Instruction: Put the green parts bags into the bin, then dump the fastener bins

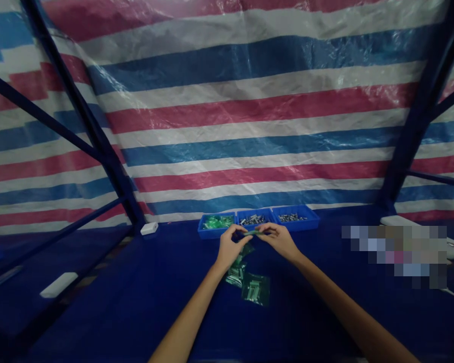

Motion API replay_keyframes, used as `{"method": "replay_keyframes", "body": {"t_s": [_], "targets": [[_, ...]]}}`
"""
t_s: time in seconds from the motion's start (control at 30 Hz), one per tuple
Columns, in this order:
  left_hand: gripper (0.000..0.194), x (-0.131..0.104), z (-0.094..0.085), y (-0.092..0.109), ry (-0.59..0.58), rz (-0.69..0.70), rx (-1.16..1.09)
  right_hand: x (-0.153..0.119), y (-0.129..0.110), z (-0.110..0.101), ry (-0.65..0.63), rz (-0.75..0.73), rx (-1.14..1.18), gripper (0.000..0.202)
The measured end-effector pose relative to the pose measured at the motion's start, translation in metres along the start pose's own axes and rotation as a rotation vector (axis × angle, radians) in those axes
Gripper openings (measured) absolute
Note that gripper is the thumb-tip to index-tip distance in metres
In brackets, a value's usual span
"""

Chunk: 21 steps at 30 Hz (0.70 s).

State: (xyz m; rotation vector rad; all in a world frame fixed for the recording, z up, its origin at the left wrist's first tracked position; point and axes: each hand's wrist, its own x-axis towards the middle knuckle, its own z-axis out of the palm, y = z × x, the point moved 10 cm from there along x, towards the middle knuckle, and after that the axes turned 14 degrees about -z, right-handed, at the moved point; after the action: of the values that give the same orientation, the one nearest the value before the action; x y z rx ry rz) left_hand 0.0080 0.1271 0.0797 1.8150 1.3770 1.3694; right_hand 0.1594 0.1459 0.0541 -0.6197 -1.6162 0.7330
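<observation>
My left hand (232, 246) and my right hand (278, 239) meet over the table in front of the bins. Between them they pinch a small green plastic bag (252, 233), seen almost edge-on. What it may contain is not visible. Below the hands lies a flat clear green bag (256, 289) with several slim metal pieces in it. Another filled bag (235, 275) rests beside it, close to my left wrist, and further green plastic is partly covered by that hand.
Three blue bins line the table's back: the left bin (216, 234) holds green bags, the middle bin (271, 214) and right bin (313, 222) small metal parts. White boxes (149, 229) (59, 285) are at left. Dark frame posts (412, 116) flank a striped sheet (249, 111). A blurred patch covers the right.
</observation>
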Motion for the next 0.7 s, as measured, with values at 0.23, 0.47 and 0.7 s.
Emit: {"method": "replay_keyframes", "body": {"t_s": [0.23, 0.47, 0.7], "targets": [[0.006, -0.019, 0.009, 0.023, -0.03, 0.269, 0.344, -0.002, -0.021, -0.008, 0.005, -0.184, -0.303, 0.01], [0.012, 0.006, -0.032, -0.008, 0.202, 0.067, 0.278, -0.007, 0.002, 0.004, -0.039, 0.036, -0.24, 0.035], [0.013, 0.021, -0.066, -0.041, 0.325, -0.036, 0.374, -0.008, 0.012, 0.011, -0.05, 0.124, -0.056, 0.035]]}}
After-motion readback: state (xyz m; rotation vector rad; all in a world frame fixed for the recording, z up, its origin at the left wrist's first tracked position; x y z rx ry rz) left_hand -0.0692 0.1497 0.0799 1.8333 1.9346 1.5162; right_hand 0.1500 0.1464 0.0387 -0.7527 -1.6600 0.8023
